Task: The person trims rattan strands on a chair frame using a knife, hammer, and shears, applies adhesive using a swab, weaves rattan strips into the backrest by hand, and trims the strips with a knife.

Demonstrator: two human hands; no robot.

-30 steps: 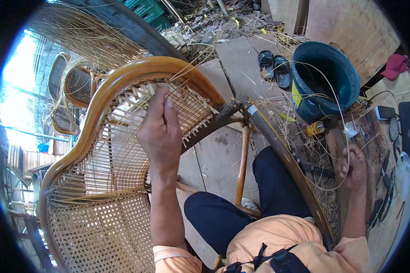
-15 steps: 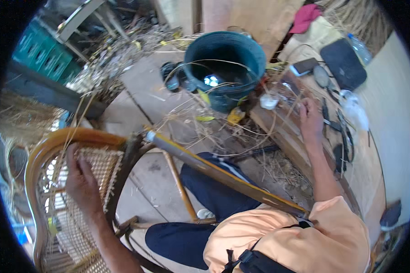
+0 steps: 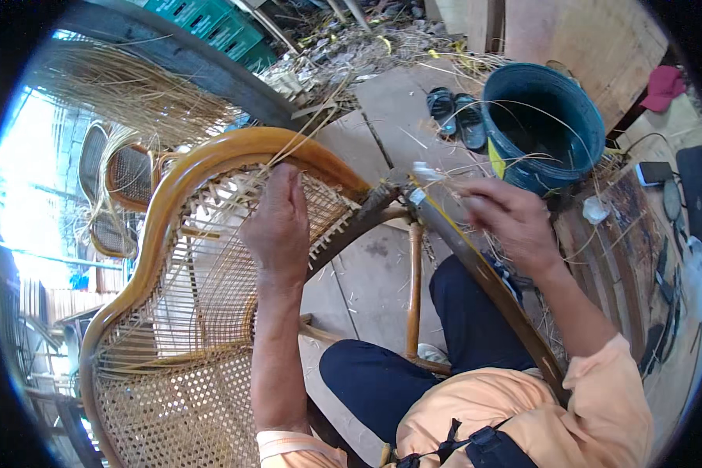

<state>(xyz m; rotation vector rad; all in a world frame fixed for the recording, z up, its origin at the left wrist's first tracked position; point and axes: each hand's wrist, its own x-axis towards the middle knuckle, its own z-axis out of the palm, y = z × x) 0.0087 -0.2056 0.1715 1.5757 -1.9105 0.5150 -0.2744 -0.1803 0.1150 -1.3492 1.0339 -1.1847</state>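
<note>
We identify the step in hand, as a judgement, as weaving cane strands into the back of the chair. The curved chair frame (image 3: 164,210) stands at our left, tilted in front of the left knee. Its lower cane panel (image 3: 183,409) shows a close mesh; the upper lattice (image 3: 222,269) is more open, so we judge the weaving incomplete there.

State of each grip:
- The left hand (image 3: 277,226) is at the upper lattice, just below the inner edge of the frame. Its grip is narrow, thumb against fingers, and appears to pinch the loose strands (image 3: 303,136) that extend upward across the rail.
- The right hand (image 3: 515,226) is raised beyond the dark pole (image 3: 483,273), well apart from the lattice. Its fingers are curled but blurred; we cannot tell what it holds. A pale blurred object (image 3: 425,170) shows beyond its fingertips.

In our judgement, the next move calls for a secure left pinch, a free strand end clear of the bucket (image 3: 538,78), and even tension without kinking the cane.

Markings: the green crates (image 3: 210,27) carry pale lettering, too small to read with certainty. The bucket bears a yellow label (image 3: 495,160); no wording is legible on it.
</note>
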